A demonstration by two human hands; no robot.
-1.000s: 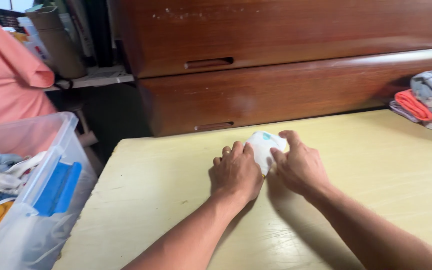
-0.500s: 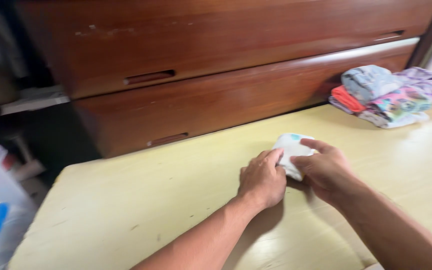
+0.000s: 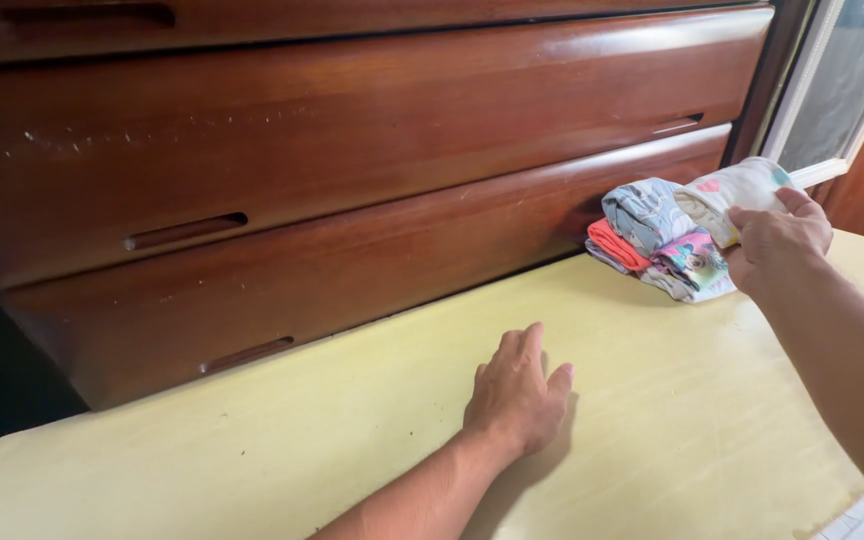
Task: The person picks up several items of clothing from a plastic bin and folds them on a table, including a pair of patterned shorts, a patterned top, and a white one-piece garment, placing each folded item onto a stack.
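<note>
The right hand is clamped on a small folded white cloth with coloured spots, fingers curled over its near edge, holding it on top of a pile of folded patterned clothes at the far right of the worktop. The pile shows a grey-blue printed piece on top, an orange-red fold at its left side and a brightly printed piece at the front; it lies right against the lower front of the dark brown wooden chest of drawers that stands along the worktop's far edge.

The left hand lies flat and empty, palm down with fingers spread loosely, on the pale yellow worktop near its middle, well apart from the right hand and the pile.

The chest has long slot handles cut into its drawer fronts. A white-framed window stands beyond the far right corner.
</note>
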